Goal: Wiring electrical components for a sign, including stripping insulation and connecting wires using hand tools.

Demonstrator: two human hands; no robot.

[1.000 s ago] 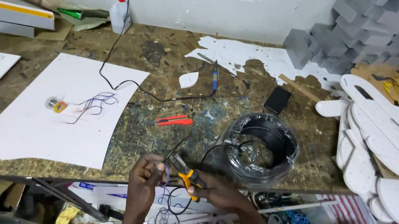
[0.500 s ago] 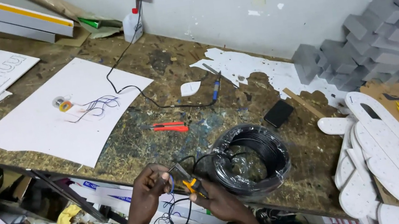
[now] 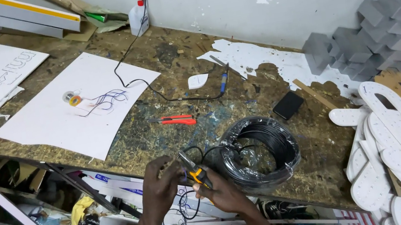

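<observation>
On the near edge of the bench [image 3: 162, 139], scuffed and paint-stained, sits a fat coil of black wire [image 3: 259, 154] wrapped in clear plastic. Bulky and probably the heaviest thing here, but it looks floppy rather than stiff, so I'd lift it by the whole ring, not by one loop. A loose strand of black wire [image 3: 201, 152] runs from the coil to the hands at the bench edge. It's thin, springy and a bit slick by the look of it, so it wants pinching close to the working end or it'll whip around. The left hand [image 3: 161, 184] is closed, pinching that strand near its end. The right hand [image 3: 223, 191] is wrapped around a small pair of orange-handled cutters [image 3: 194, 170], nose pointing at the left fingers; light tool, best gripped low on the handles. Further back lie a red utility knife [image 3: 176, 120] and a soldering iron [image 3: 223, 78].
</observation>
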